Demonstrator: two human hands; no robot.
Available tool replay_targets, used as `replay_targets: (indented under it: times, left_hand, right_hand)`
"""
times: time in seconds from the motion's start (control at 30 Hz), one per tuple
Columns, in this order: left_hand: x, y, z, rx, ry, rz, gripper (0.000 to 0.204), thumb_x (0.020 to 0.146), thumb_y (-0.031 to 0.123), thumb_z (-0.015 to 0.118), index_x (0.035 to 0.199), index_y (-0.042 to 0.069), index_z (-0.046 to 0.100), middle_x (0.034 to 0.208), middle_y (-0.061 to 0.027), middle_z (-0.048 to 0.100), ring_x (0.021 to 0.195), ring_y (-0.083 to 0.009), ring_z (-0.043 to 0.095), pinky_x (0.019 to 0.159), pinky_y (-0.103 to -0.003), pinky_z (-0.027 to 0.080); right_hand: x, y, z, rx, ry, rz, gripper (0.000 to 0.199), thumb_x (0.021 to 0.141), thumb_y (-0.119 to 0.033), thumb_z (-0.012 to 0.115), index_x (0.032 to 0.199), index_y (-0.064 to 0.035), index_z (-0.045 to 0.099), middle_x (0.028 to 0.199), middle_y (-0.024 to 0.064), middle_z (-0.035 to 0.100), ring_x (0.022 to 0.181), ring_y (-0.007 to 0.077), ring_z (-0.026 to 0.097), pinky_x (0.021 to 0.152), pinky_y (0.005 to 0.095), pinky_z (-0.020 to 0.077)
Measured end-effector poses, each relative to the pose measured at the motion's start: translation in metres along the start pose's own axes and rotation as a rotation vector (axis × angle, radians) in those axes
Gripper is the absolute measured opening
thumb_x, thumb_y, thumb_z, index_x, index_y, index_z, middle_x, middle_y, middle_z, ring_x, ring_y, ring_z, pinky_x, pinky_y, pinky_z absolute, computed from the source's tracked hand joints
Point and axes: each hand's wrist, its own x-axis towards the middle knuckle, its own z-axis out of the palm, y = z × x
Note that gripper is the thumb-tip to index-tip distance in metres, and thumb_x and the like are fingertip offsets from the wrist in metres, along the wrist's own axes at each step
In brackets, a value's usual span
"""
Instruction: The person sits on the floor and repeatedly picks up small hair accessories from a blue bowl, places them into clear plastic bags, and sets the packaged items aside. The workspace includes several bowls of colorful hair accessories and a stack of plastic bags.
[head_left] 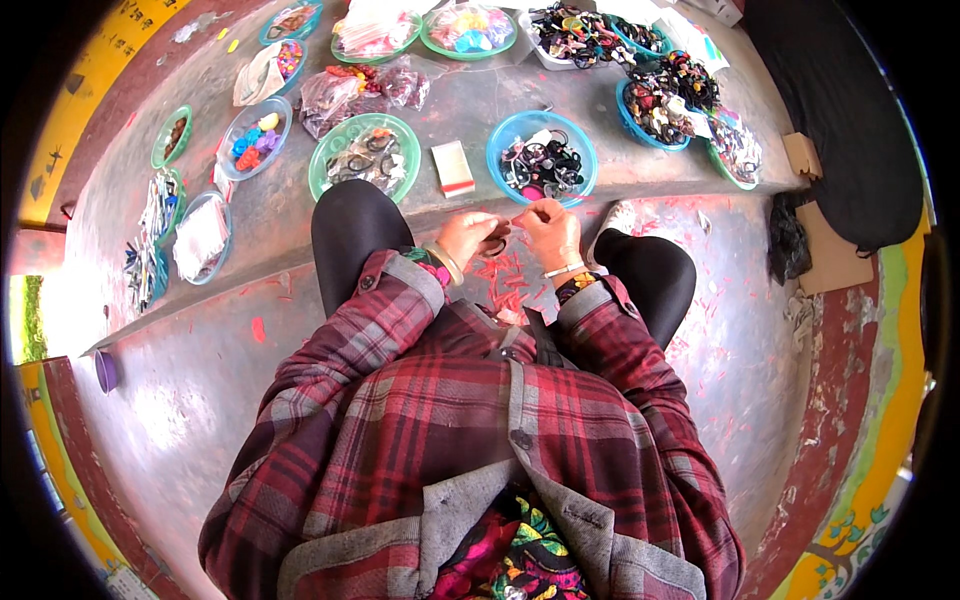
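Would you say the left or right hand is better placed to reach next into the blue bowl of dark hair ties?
Probably the right hand: it sits just below the blue bowl, while the left hand is nearer the small white box.

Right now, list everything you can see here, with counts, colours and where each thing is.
Blue bowls: several, blue, along the raised step, holding small dark and coloured items.
Green bowls: several, green, same step, left and far side.
Clear bags: a few, holding reddish pieces, between the far bowls.
Small box: one, white and red, between a green and a blue bowl.
Red scraps: many, on the floor between the knees.
Cardboard: brown pieces, right.
Left hand: at a small dark ring.
Right hand: pinching beside it.
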Motion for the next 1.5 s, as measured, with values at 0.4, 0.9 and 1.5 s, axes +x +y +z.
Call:
replay_targets:
  times: [0.4, 0.9, 1.5]
  left_hand:
    - [0.004, 0.004, -0.024, -0.141, 0.331, 0.069, 0.02, 0.081, 0.009, 0.048, 0.097, -0.004, 0.05, 0.085, -0.0121, 0.055, 0.067, -0.0167, 0.053, 0.06, -0.027, 0.044]
    - [0.004, -0.002, -0.024, -0.086, 0.275, 0.018, 0.018, 0.083, 0.013, 0.047, 0.094, 0.0, 0.052, 0.088, -0.0111, 0.055, 0.077, -0.0171, 0.053, 0.069, -0.029, 0.044]
    - [0.004, -0.005, -0.025, -0.085, 0.248, 0.01, 0.019, 0.084, 0.016, 0.049, 0.093, 0.0, 0.052, 0.086, -0.01, 0.056, 0.082, -0.0178, 0.053, 0.071, -0.03, 0.043]
  right_hand:
    - [0.007, 0.05, -0.009, -0.203, 0.087, -0.125, 0.011, 0.07, -0.017, 0.056, 0.076, -0.01, 0.062, 0.066, 0.0093, 0.061, 0.06, 0.0251, 0.06, 0.058, 0.0334, 0.0461]
    - [0.044, 0.095, -0.025, -0.341, 0.27, -0.084, 0.018, 0.071, -0.02, 0.052, 0.078, -0.0127, 0.067, 0.08, 0.0131, 0.061, 0.076, 0.027, 0.059, 0.07, 0.0324, 0.0457]
    - [0.053, 0.123, -0.023, 0.57, 0.186, 0.391, 0.026, 0.079, -0.015, 0.054, 0.103, -0.0074, 0.058, 0.097, 0.0059, 0.06, 0.077, 0.0141, 0.057, 0.06, 0.0282, 0.0449]
